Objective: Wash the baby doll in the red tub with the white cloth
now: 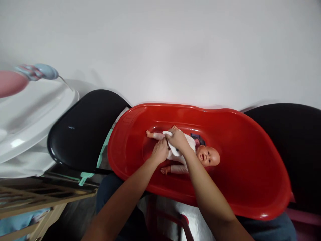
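We look down into a glossy red plastic baby bathtub [240, 147], where a bald baby doll [208, 156] in a white long-sleeved top lies on its back. Its head points to the right of the view, and its near arm is stretched out on the tub floor. Our right hand [177, 139] pinches a thin white cloth-like piece [175, 149] above the doll's middle; we cannot tell whether this is loose or part of the clothing. Our left hand [160, 150] is just beside it, palm down over the doll's lower body, and we cannot tell whether its fingers grip anything. Near the doll's head is a dark printed item [197, 138], partly hidden. A black chair [82, 130] stands left of the tub and another black seat [288, 144] right of it, against a plain white wall [160, 50]. White plastic basins [32, 117] fill the far left, above pale wooden rails [50, 202].
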`<move>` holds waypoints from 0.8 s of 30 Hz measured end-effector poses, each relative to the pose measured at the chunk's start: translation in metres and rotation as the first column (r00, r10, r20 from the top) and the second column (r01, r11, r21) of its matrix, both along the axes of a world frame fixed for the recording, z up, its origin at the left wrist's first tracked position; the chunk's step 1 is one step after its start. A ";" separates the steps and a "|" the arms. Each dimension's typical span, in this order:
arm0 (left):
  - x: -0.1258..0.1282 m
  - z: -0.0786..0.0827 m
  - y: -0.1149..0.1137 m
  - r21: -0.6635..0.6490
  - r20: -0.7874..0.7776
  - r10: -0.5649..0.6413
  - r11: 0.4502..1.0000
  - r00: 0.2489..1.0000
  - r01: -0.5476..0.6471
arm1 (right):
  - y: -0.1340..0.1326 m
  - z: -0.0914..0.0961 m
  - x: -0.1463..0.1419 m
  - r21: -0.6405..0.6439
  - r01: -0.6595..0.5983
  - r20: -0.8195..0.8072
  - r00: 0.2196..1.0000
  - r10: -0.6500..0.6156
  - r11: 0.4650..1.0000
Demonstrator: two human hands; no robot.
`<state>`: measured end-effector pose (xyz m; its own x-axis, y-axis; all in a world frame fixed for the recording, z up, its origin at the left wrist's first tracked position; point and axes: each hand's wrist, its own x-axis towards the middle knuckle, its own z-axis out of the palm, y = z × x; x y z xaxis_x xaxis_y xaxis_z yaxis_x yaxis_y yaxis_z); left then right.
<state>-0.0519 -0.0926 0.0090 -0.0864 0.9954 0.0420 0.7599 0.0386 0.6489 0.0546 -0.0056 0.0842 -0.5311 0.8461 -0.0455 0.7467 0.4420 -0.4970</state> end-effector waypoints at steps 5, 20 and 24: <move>0.000 0.002 -0.001 -0.032 -0.017 -0.023 0.999 1.000 0.023 | 0.010 -0.006 0.001 -0.147 0.184 -0.067 0.978 -0.195 0.972; -0.003 0.010 -0.001 0.010 0.214 0.059 0.998 0.975 -0.063 | 0.014 -0.027 0.000 -0.485 0.150 -0.649 0.598 -0.470 0.861; -0.004 0.008 0.003 0.012 0.301 0.133 0.990 0.944 -0.143 | -0.005 -0.022 -0.016 -0.156 0.067 -0.725 0.669 -0.161 0.985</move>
